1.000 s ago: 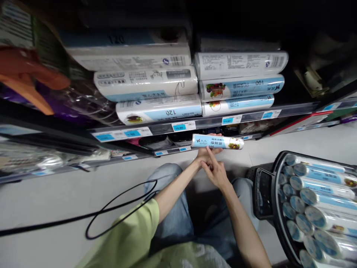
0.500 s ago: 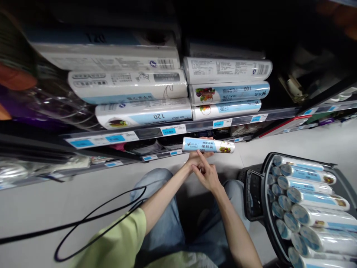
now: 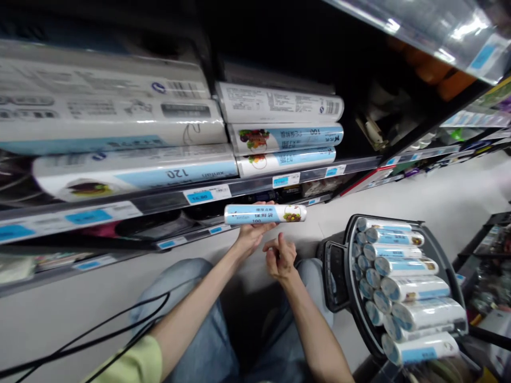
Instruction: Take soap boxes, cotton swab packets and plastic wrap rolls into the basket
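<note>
A white and light-blue roll of food storage bags point(image 3: 265, 213) lies level in my left hand point(image 3: 251, 236), just in front of and below the shelf edge. My left palm and fingers support it from beneath and behind, with fingertips showing above its far side. My right hand point(image 3: 281, 258) is a little below and to the right, touching nothing. Its index finger points up, and the other fingers are partly bent and apart. On the shelf behind lie stacked rolls marked 100 point(image 3: 285, 138), and larger rolls marked 120 point(image 3: 139, 173) to their left.
A dark basket point(image 3: 354, 314) full of similar bag rolls point(image 3: 415, 290) stands on the floor at my right, its handle point(image 3: 334, 276) towards me. Price tags line the shelf edge point(image 3: 255, 186). Black cables point(image 3: 80, 346) hang at lower left. Another display stands far right.
The view has swung right, so the shelf and hands appear further left. My right hand has come away from the roll and my left hand, which still holds the roll.
</note>
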A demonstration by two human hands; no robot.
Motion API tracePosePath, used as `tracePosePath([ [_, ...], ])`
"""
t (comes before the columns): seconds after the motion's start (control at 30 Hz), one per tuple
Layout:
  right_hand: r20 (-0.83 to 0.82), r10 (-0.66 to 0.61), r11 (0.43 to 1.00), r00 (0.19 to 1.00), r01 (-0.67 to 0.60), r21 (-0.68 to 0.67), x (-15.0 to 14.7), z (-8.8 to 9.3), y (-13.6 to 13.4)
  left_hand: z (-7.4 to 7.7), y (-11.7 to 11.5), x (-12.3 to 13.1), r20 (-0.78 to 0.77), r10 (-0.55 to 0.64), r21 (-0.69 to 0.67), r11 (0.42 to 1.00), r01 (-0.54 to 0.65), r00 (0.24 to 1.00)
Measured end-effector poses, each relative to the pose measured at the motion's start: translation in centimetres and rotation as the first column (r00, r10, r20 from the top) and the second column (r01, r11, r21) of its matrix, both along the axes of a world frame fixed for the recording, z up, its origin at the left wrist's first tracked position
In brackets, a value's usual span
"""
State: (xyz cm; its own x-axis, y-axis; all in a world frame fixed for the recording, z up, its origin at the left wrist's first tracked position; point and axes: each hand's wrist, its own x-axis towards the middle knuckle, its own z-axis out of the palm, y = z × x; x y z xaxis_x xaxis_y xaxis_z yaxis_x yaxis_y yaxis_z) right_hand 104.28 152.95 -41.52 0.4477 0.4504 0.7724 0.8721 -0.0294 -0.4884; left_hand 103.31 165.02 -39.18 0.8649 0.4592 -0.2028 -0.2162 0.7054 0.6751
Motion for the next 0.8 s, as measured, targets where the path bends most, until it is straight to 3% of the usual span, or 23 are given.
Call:
tracePosePath([
  [0.07, -0.013, -0.018, 0.998, 1.000, 0.017, -0.058, 0.1, 0.1, -0.1, -0.2, 0.0, 0.0, -0.004, -0.017, 0.001, 1.000, 0.017, 1.000],
  [0.2, -0.177, -0.028, 0.946, 0.984, -0.031, -0.323, 0.1, 1.2, -0.3, -0.2, -0.2, 0.0, -0.023, 0.001, 0.006, 1.000, -0.001, 1.000],
  [0.3, -0.247, -0.026, 0.911, 0.969, -0.078, -0.404, 0.2, 2.0, -0.4, 0.2, -0.4, 0.0, -0.027, 0.010, 0.000, 1.000, -0.010, 1.000],
  [0.5, -0.282, -0.060, 0.941, 0.958, -0.040, -0.336, 0.2, 2.2, -0.4, 0.8, -0.4, 0.0, -0.004, 0.014, -0.020, 1.000, -0.014, 1.000],
  [0.67, -0.304, -0.100, 0.950, 0.947, -0.001, -0.313, 0.3, 2.1, -0.5, 0.2, -0.2, 0.0, 0.029, 0.000, 0.001, 1.000, 0.000, 1.000],
  [0.8, -0.362, -0.156, 0.973, 0.919, 0.080, -0.215, 0.6, 2.2, -0.6, -0.4, 0.0, 0.0, 0.034, -0.005, 0.023, 1.000, 0.004, 0.999],
])
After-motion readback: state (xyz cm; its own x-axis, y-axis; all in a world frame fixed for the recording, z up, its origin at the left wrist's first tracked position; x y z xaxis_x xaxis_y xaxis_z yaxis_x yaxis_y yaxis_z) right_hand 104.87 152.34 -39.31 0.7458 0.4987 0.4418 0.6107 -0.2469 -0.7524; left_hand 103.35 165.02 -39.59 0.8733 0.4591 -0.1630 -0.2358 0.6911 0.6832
